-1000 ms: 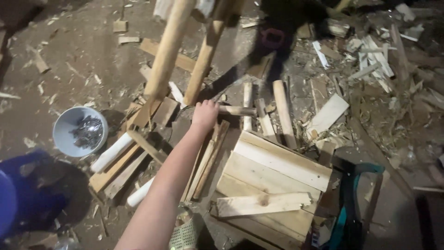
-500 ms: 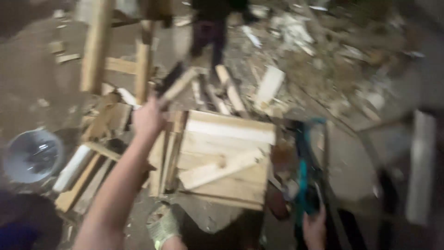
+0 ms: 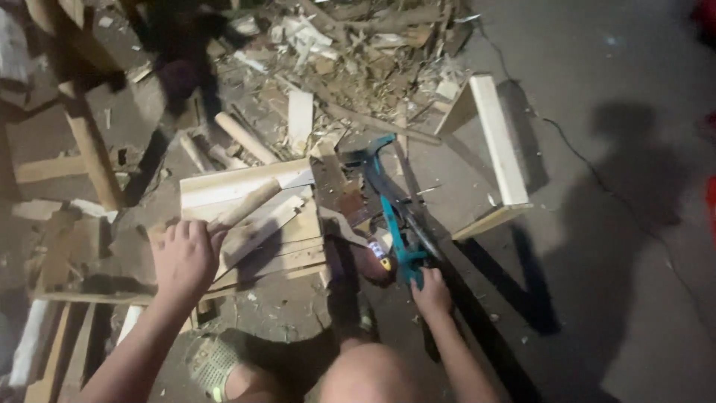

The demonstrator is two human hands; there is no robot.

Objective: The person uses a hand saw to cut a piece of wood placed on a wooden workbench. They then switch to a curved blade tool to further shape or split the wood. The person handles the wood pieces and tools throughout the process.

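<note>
My left hand (image 3: 184,257) grips the near end of a short round wooden stick (image 3: 246,210) that lies slanted across a flat wooden board panel (image 3: 224,186) on the floor. My right hand (image 3: 430,291) is closed around the handle of a teal-framed saw (image 3: 388,201), which rests on the ground right of the panel with its blade pointing away from me. A brown hand saw (image 3: 339,198) lies between panel and teal saw. My knee and sandalled foot show at the bottom.
A wooden L-shaped frame (image 3: 496,149) stands to the right. Wood scraps and shavings (image 3: 350,45) are piled at the back. Wooden legs of a stand (image 3: 89,142) rise at left. A black cable (image 3: 597,179) runs over the concrete floor.
The view has swung right. My left hand picked the round stick from the pile and brought it onto the board panel. My right hand has come to the teal saw's handle.
</note>
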